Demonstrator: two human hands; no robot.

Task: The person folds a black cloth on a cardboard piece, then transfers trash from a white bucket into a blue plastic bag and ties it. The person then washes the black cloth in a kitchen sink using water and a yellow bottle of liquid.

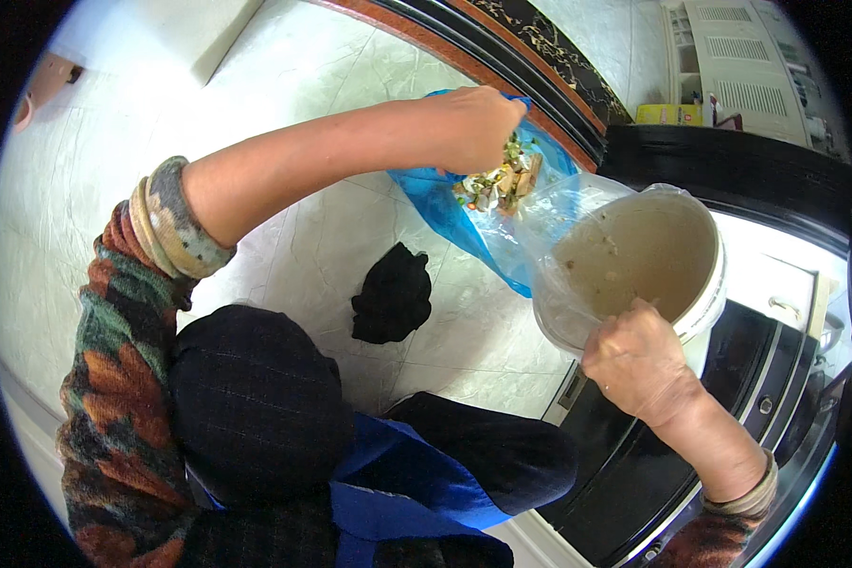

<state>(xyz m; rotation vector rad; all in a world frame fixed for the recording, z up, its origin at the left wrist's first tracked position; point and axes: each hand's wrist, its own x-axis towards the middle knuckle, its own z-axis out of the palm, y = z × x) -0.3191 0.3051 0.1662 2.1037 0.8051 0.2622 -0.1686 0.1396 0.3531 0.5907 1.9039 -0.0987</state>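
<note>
My left hand point(479, 128) grips the gathered rim of a blue plastic bag point(440, 209), which holds food scraps point(504, 177) of green, white and brown bits. To the right stands a white plastic bucket point(639, 248), its mouth tilted towards me, with brownish stains on the inner wall. Clear plastic film point(561, 220) stretches from the bucket's rim towards the blue bag. My right hand point(635, 355) is closed on the near edge of this film at the bucket's rim.
A black cloth point(392, 293) lies on the pale tiled floor point(312, 248) before my knees. Black-fronted appliances point(632, 454) stand at the lower right. A dark and red-brown door track point(461, 57) crosses the top. Beyond it, white louvred cabinets point(745, 64) show at the upper right.
</note>
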